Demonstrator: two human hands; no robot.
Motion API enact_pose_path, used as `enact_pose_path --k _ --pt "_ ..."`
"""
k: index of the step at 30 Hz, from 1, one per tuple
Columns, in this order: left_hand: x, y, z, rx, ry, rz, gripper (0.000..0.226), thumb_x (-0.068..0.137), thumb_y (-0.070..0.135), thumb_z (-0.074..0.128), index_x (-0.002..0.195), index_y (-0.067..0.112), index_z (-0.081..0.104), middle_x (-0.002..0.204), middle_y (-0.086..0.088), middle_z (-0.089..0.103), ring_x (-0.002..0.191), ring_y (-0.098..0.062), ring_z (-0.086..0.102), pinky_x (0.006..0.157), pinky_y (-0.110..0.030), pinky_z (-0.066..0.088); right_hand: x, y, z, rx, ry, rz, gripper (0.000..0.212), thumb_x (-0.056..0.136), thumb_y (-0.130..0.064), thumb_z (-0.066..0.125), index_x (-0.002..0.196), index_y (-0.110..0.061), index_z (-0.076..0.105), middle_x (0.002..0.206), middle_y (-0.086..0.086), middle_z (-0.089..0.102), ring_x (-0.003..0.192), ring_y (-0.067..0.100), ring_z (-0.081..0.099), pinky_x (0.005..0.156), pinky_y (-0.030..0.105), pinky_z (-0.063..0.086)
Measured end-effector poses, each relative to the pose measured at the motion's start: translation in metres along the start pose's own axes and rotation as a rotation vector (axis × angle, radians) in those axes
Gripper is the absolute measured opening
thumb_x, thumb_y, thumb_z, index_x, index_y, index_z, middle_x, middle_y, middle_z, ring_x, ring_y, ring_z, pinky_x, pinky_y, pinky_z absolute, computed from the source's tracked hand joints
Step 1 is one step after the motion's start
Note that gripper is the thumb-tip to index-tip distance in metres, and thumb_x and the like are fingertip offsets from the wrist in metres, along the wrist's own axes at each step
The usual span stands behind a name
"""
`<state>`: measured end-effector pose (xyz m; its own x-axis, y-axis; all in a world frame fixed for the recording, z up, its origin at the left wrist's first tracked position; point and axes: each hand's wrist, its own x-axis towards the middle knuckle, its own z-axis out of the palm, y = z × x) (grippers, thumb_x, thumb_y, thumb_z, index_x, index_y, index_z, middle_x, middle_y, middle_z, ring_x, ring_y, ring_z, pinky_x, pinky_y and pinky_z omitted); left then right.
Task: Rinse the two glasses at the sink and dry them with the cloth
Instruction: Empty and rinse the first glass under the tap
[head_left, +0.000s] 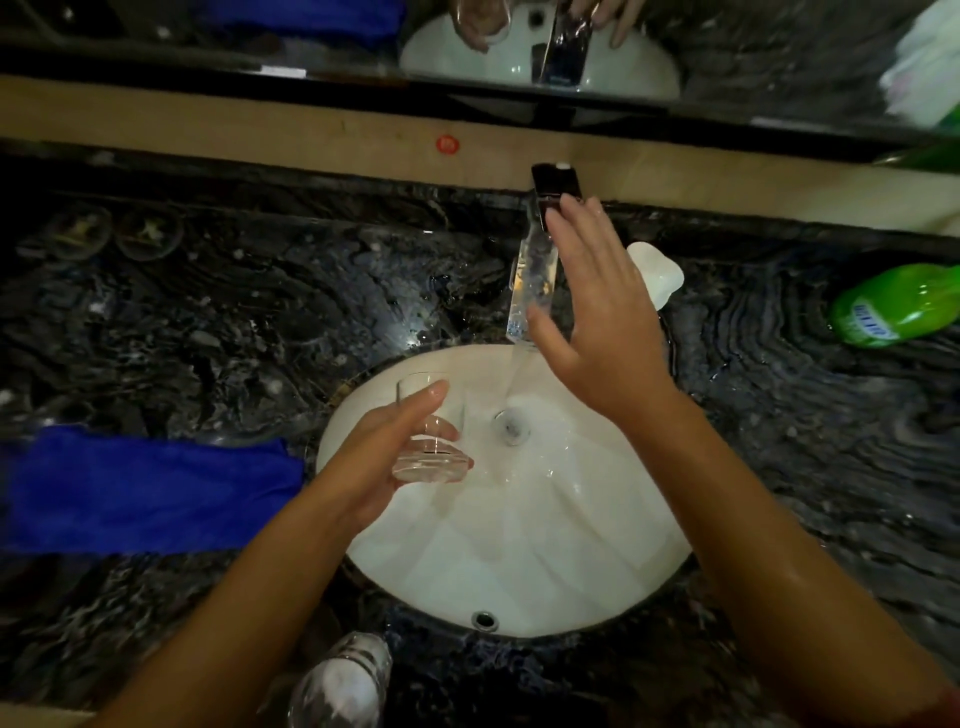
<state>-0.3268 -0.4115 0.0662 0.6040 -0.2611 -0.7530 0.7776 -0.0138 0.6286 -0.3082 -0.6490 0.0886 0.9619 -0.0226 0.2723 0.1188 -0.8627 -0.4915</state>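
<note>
My left hand (387, 457) grips a clear glass (431, 434) over the left part of the white sink basin (519, 561), a little left of the water stream. My right hand (597, 317) is spread flat with fingers apart, resting beside the chrome tap (540, 260), which is running water into the drain (511, 426). A second clear glass (343, 686) stands on the dark marble counter at the front, under my left forearm. A blue cloth (145, 488) lies on the counter left of the basin.
A green bottle (893, 304) lies at the right of the counter (260, 322). A white soap dish or similar object (660, 273) sits behind my right hand. Two round coasters (114, 234) lie at the back left. A mirror runs along the back wall.
</note>
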Motion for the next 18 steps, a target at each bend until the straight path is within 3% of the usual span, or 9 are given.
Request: enact_pose_path --k 4,8,13,18 --pt "-0.006 0.003 -0.005 -0.013 0.012 0.028 0.054 0.077 0.046 0.075 0.111 0.006 0.067 0.094 -0.017 0.073 0.094 -0.047 0.075 0.087 -0.050 0.061 -0.008 0.002 0.003 -0.036 -0.028 0.014 0.073 0.098 -0.032 0.058 0.161 -0.010 0.030 0.170 0.008 0.026 0.160 0.025 0.013 0.128 0.048 0.022" --pt "-0.012 0.003 -0.008 -0.015 0.028 0.043 0.051 0.076 0.047 0.077 0.105 0.006 0.069 0.093 -0.016 0.073 0.097 -0.049 0.073 0.091 -0.053 0.058 -0.017 0.002 0.008 -0.044 -0.024 0.010 0.071 0.098 -0.031 0.058 0.160 -0.008 0.031 0.170 0.010 0.026 0.160 0.028 0.014 0.127 0.050 0.022" --pt "-0.018 0.000 -0.009 -0.036 0.052 0.049 0.045 0.080 0.043 0.076 0.109 0.009 0.070 0.098 -0.016 0.071 0.099 -0.049 0.073 0.084 -0.050 0.061 -0.024 0.005 0.017 -0.031 -0.029 0.015 0.076 0.096 -0.029 0.060 0.161 -0.007 0.028 0.171 0.012 0.020 0.161 0.030 0.010 0.129 0.049 0.018" --pt "-0.023 0.001 -0.010 -0.045 0.060 0.081 0.041 0.085 0.040 0.076 0.111 0.009 0.070 0.094 -0.013 0.073 0.104 -0.048 0.071 0.095 -0.059 0.058 -0.025 0.003 0.018 -0.008 -0.057 0.043 0.081 0.096 -0.032 0.060 0.163 -0.007 0.022 0.173 0.011 0.013 0.161 0.028 0.004 0.129 0.038 0.008"
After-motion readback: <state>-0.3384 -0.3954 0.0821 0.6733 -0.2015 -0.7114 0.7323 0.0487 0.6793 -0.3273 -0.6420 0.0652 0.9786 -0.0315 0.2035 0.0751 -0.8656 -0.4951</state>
